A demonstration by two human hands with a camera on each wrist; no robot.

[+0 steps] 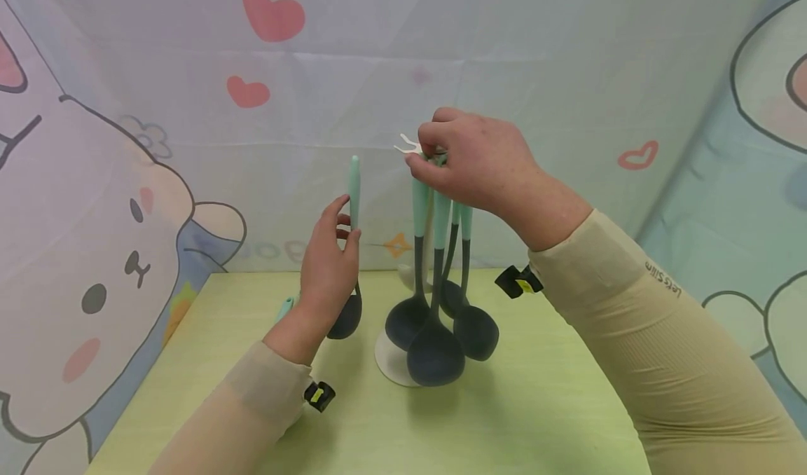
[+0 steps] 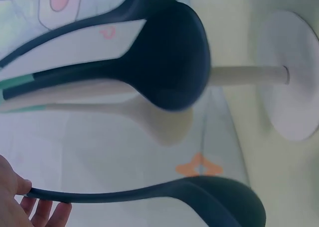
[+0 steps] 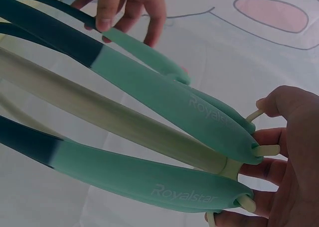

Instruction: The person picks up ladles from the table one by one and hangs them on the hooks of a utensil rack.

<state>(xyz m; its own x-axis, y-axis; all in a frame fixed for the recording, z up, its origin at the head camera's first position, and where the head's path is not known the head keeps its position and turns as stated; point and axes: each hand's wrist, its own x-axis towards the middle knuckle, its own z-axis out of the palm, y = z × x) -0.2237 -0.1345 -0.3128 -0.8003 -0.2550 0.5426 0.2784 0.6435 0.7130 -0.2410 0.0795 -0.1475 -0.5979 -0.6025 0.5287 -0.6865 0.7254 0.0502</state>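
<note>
My left hand (image 1: 330, 261) pinches a ladle (image 1: 354, 181) with a mint handle and dark bowl, upright and apart from the stand's left side. In the left wrist view, its thumb and fingers are at the ladle's dark shaft (image 2: 114, 196). My right hand (image 1: 485, 156) grips the top of a utensil stand (image 3: 124, 122), thumb against one of its small hooks (image 3: 254, 115). Several mint-handled utensils hang there by their end holes, among them a dark ladle (image 1: 436, 356) in front and a pale-headed utensil (image 2: 169, 120) behind.
The stand's round white base (image 1: 391, 373) rests on a yellow-green table (image 1: 536, 405). Another mint handle (image 1: 285, 309) shows behind my left forearm, the rest of it hidden. A printed cloth (image 1: 378, 12) with hearts and cartoon animals hangs behind the table.
</note>
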